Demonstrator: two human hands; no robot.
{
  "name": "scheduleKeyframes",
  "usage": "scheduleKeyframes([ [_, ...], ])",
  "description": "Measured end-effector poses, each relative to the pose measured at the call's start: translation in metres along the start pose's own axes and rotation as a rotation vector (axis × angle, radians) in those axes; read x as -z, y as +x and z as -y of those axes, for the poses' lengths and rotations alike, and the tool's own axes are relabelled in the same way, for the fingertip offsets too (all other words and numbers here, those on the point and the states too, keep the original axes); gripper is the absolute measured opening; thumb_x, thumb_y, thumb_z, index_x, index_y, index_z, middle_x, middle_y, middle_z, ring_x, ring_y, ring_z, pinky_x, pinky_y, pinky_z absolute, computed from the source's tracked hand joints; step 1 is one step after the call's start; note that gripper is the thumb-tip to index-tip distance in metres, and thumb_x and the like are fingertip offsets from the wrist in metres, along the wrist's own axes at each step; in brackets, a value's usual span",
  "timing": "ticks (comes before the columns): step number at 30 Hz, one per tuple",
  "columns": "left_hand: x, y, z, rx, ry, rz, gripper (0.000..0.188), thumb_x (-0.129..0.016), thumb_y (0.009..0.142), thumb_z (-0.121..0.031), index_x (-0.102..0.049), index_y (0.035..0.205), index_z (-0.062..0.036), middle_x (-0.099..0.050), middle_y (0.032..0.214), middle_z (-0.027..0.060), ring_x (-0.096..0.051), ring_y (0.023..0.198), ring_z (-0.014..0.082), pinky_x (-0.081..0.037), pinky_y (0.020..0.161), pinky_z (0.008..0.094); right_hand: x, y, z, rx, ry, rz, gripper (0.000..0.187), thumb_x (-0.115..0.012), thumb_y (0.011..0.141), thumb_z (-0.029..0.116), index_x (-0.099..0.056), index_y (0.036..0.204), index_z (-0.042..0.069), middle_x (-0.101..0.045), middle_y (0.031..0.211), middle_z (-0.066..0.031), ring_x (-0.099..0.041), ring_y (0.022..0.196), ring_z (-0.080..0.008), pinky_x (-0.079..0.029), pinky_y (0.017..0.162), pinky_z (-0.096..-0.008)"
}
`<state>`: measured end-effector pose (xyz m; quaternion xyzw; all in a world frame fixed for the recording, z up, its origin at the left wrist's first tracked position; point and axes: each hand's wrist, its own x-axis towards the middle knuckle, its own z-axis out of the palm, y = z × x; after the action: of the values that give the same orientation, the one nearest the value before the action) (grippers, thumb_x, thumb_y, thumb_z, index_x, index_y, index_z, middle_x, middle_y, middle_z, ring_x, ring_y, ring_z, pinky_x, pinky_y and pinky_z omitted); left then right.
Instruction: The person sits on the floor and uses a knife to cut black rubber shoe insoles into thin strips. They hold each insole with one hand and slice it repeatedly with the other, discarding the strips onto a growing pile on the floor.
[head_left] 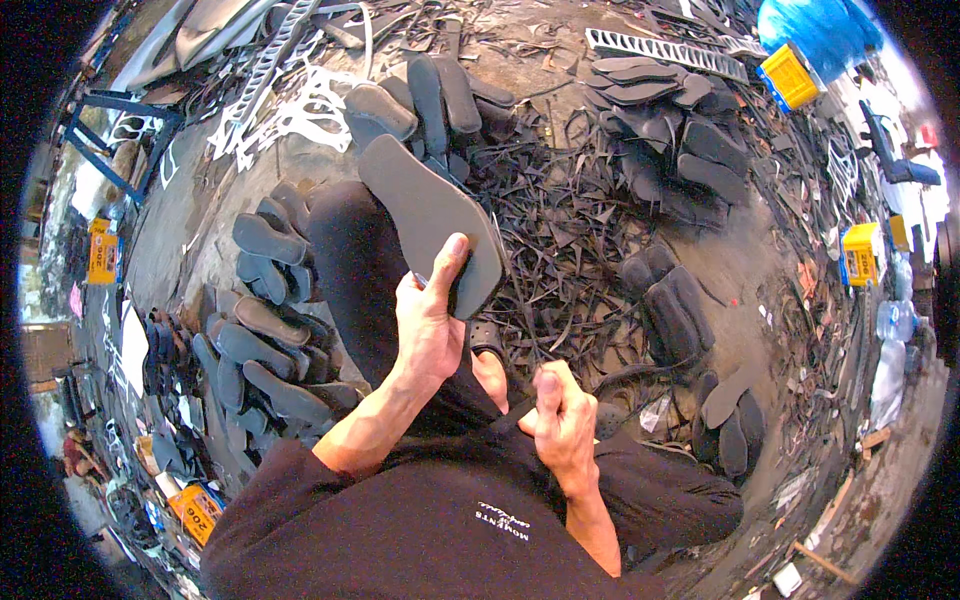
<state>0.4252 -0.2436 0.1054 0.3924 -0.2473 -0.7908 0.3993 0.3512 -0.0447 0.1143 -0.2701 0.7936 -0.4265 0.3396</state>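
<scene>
My left hand (428, 325) is closed round a dark grey shoe sole (420, 205), thumb lying on its flat face near one end. The sole is tilted up over my left knee, its other end pointing away from me. My right hand (563, 430) is closed in front of my lap, to the right of and nearer than the sole, and apart from it. Something small and pale shows beside its fingers, but I cannot make out what it grips. Beyond the hands, thin black offcut strips (560, 230) cover the floor between my legs and the piles.
Piles of dark soles lie at the left (265, 345), far middle (440, 95), far right (680, 140) and right (670, 305). White cut-out sheet scraps (310, 115) lie at the far left. Yellow boxes (790, 78) and plastic bottles (893, 325) stand along the right side.
</scene>
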Motion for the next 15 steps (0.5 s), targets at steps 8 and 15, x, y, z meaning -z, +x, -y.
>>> scheduleKeyframes([
  [8, -0.005, -0.002, 0.002, -0.032, -0.027, 0.008, 0.042, -0.082, 0.098, -0.03, -0.067, 0.127, -0.0042, -0.075, 0.116, 0.0066, -0.073, 0.102, 0.019, -0.057, 0.096, 0.0364, 0.002, -0.014, -0.001, -0.009, -0.122, -0.008, 0.05, -0.046, 0.112, 0.053, -0.064, 0.099, 0.008, -0.067, 0.071, -0.0176, -0.071, 0.069, -0.0406, -0.051, 0.066, -0.0483],
  [15, -0.003, -0.007, 0.0, 0.012, -0.038, 0.019, 0.039, -0.08, 0.099, -0.03, -0.066, 0.125, -0.0043, -0.075, 0.114, 0.0065, -0.073, 0.102, 0.0191, -0.059, 0.093, 0.0353, -0.006, -0.007, 0.006, 0.044, -0.083, 0.002, 0.049, -0.045, 0.113, 0.05, -0.062, 0.101, 0.006, -0.069, 0.07, -0.0181, -0.072, 0.07, -0.0432, -0.052, 0.066, -0.0526],
])
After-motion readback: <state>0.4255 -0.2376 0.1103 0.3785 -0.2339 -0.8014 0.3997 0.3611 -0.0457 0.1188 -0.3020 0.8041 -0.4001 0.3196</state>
